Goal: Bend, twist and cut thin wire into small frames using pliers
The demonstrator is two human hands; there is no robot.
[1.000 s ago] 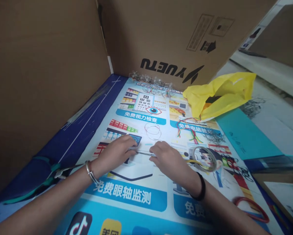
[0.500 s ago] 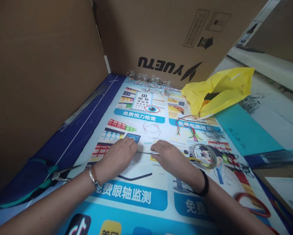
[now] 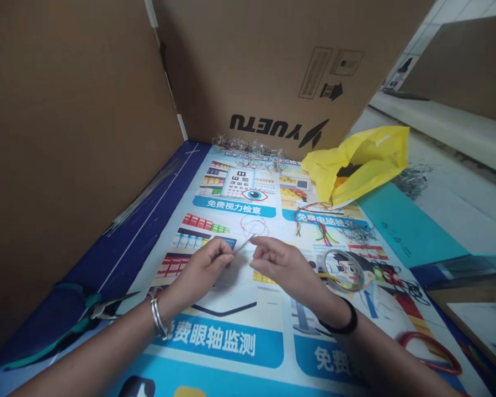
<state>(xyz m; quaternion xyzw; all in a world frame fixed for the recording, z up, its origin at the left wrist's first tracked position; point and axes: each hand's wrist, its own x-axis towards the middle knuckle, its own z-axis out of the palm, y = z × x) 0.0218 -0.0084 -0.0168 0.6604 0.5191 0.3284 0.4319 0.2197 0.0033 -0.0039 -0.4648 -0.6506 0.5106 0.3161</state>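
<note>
My left hand (image 3: 204,267) is closed in a pinch on a thin metal wire (image 3: 243,243) that sticks up and to the right from its fingertips. My right hand (image 3: 278,263) hovers just right of the wire's tip, fingers curled and pinched together; what it holds, if anything, is too small to see. Both hands are raised slightly above a printed poster mat (image 3: 231,342). A small loop of thin wire (image 3: 254,225) lies on the mat just beyond the hands.
Cardboard walls (image 3: 74,121) close off the left and back. Green-handled pliers (image 3: 94,309) lie at the left. A tape roll (image 3: 342,270), coloured wires (image 3: 320,220), a yellow bag (image 3: 355,160), a red ring (image 3: 432,353) and finished wire pieces (image 3: 251,149) sit right and behind.
Both hands lifted off the mat. The wire, lying flat between them before, is now raised and tilted up to the right in my left hand; my right hand has come off its end.
</note>
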